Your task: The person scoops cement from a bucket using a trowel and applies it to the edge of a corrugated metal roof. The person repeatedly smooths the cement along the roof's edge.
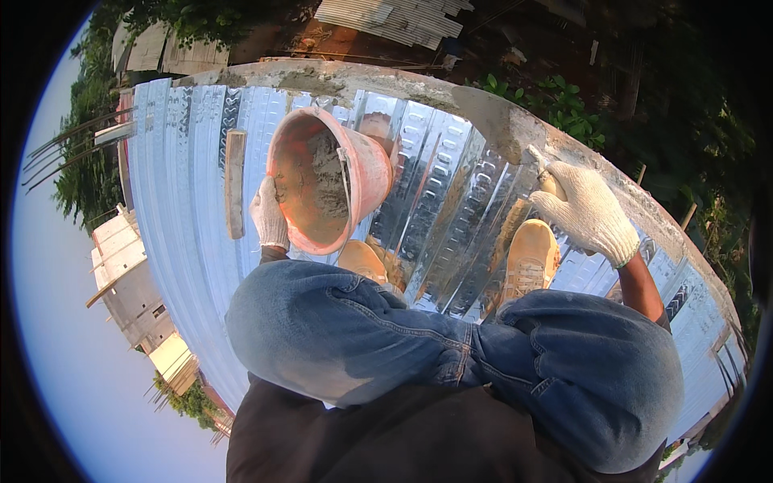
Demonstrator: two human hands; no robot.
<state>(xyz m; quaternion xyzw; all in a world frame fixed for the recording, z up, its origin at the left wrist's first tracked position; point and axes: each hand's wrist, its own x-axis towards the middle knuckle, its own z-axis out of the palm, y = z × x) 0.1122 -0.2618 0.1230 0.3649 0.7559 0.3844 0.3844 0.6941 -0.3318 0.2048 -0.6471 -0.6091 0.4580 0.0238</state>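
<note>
My left hand (269,214), in a white knit glove, grips the rim of an orange-red bucket (373,165) that lies tilted with its mouth toward me. Grey wet mortar (328,173) coats the inside of the bucket. In my gloved right hand (590,205) is a trowel (549,182), my fingers closed around its handle. The trowel's blade reaches toward the concrete edge (491,121), where a patch of darker, wet mortar lies. Most of the blade is hard to make out.
I squat on shiny corrugated metal sheets (181,185), both shoes (531,258) between the bucket and my right hand. A wooden strip (234,183) lies left of the bucket. Past the concrete edge the ground drops away to lower roofs (390,18) and plants. Rebar (76,145) juts out at the left.
</note>
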